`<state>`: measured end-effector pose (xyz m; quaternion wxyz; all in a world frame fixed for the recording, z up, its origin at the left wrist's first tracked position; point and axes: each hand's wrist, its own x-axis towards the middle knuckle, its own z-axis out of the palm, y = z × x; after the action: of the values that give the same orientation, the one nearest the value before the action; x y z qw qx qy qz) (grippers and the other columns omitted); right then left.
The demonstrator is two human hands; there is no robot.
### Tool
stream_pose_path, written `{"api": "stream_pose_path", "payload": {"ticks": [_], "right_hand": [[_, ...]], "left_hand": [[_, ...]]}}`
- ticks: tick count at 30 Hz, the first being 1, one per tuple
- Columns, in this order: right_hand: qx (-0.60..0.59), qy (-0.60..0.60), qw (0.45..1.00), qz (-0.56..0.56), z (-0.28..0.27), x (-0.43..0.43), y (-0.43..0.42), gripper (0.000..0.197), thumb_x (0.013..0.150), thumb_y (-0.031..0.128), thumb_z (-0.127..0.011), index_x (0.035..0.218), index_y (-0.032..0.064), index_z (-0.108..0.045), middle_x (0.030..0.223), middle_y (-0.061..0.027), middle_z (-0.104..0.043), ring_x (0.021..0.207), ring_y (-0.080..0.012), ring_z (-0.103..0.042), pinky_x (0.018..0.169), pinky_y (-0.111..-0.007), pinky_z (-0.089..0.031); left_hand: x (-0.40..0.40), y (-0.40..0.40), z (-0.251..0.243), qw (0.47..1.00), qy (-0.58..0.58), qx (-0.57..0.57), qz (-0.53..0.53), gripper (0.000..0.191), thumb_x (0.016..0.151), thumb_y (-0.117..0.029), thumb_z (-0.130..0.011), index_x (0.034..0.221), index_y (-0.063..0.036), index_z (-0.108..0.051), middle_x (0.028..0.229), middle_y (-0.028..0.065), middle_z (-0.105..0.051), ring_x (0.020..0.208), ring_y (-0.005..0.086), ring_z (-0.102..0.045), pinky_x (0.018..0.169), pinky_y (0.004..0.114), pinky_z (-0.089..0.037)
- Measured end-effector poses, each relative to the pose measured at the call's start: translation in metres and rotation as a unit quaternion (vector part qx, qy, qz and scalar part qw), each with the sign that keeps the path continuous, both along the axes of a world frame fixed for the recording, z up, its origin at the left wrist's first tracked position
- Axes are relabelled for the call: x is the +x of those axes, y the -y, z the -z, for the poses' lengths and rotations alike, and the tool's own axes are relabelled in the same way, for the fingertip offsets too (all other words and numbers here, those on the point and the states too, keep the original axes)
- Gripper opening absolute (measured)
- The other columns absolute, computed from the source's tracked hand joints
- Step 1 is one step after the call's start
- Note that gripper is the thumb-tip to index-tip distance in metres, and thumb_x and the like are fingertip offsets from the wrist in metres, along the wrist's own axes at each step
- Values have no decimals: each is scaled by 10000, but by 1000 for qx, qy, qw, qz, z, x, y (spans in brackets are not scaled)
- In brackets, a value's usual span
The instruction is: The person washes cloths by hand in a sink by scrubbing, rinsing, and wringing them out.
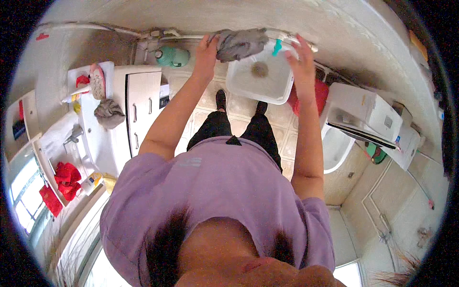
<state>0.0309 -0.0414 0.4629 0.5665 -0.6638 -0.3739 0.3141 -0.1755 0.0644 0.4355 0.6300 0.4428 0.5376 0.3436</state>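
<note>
My left hand (206, 59) grips the left end of a crumpled grey cloth (238, 45), held over the back left edge of a white sink basin (247, 88). My right hand (302, 59), slightly blurred, is raised at the basin's right side with its fingers apart and nothing seen in it. Between the cloth and my right hand, a tap with a teal handle (277, 47) sticks out from the wall pipe. The basin's dark drain (259, 69) shows below the cloth.
A green jug-like container (172, 56) stands left of my left hand. White cabinets (143, 107) are at the left, with a patterned shoe (97, 81) on a surface beyond. Right of the basin are a red bucket-like container (320, 97), a white appliance (365, 107) and a squat toilet (335, 150).
</note>
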Motion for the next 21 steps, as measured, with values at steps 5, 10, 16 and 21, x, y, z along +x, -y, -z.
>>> {"api": "stream_pose_path", "payload": {"ticks": [5, 10, 16, 21], "right_hand": [[-50, 65, 974, -211, 21, -72, -2, 489, 686, 83, -651, 1146, 75, -483, 1059, -108, -520, 1017, -262, -493, 873, -334, -396], [-83, -126, 981, -119, 16, -95, 14, 396, 706, 37, -609, 1084, 34, -490, 1118, -93, -486, 1025, -220, -465, 896, -322, -365], [-80, 73, 925, -365, -7, -151, 6, 557, 772, 119, -617, 1263, 66, -359, 1182, -126, -450, 1096, -223, -419, 885, -329, -381], [-131, -49, 927, -347, 8, -154, -10, 621, 772, 86, -607, 1301, 56, -284, 1258, -127, -385, 1021, -210, -485, 842, -320, -433]], "left_hand": [[-36, 43, -5, 994, 51, -29, 90, 377, 849, -353, -500, 1114, -84, -487, 944, 52, -552, 801, 133, -523, 657, 260, -431], [-84, 79, 12, 931, 276, -192, 146, 668, 809, -288, -599, 1314, -134, -189, 1198, 97, -395, 1102, 239, -417, 877, 438, -433], [-142, 71, 15, 953, 270, -138, -22, 621, 784, -187, -619, 1289, -107, -267, 1203, 104, -454, 1107, 208, -436, 897, 357, -406], [-260, 15, -37, 961, 186, 24, -202, 752, 751, -143, -646, 1327, -47, -174, 1138, 114, -498, 1043, 184, -482, 911, 307, -378]]}}
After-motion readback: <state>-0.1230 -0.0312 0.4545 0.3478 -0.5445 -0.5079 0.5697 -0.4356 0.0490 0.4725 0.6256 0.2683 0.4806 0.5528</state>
